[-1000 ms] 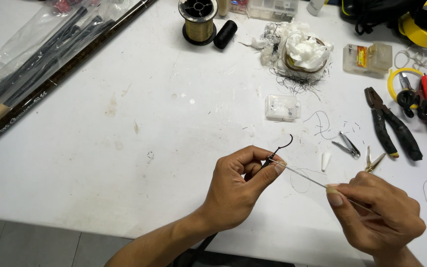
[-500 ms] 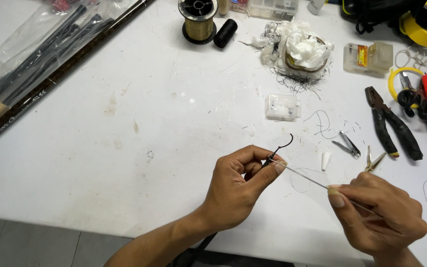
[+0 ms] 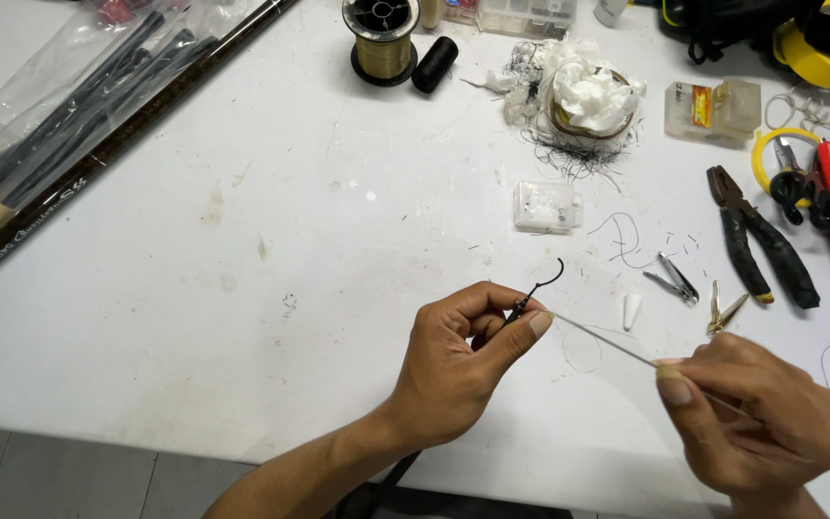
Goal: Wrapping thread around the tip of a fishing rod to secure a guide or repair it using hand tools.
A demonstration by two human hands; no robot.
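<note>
Bright, even overhead lighting on a white counter (image 3: 242, 288). Shadows are soft and short: a faint one lies beneath the left hand (image 3: 463, 360), and another beside the gold thread spool (image 3: 382, 40) at the far edge. No strong glare. Focus is sharp across the centre; mild wide-angle bending shows along the fishing rods (image 3: 69, 144) at far left.

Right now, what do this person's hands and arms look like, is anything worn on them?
Both are bare: the left hand and the right hand carry no gloves, rings or watch that show. The left forearm has no sleeve. Fingernails are short and unpainted.
</note>
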